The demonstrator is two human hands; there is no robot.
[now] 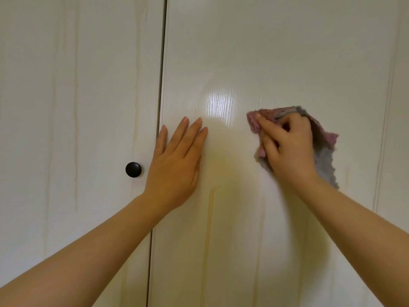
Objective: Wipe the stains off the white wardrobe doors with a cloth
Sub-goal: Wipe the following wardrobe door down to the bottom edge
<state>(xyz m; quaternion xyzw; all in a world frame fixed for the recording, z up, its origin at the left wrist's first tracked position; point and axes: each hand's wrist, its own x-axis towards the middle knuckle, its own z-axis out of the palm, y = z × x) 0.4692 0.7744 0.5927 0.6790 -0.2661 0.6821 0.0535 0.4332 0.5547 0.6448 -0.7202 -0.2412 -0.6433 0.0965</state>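
Observation:
Two white wardrobe doors fill the view, the left door [77,85] and the right door [276,52], split by a dark vertical gap. Pale yellowish drip streaks [210,218] run down both panels. My left hand [177,160] lies flat with straight fingers against the right door, close to its left edge. My right hand [287,147] grips a pink and grey cloth [325,151] and presses it to the right door at mid height. A shiny wet patch [219,105] glints between the two hands.
A round black knob [133,169] sticks out of the left door near its right edge, just left of my left hand. Both my forearms reach up from the bottom corners of the view.

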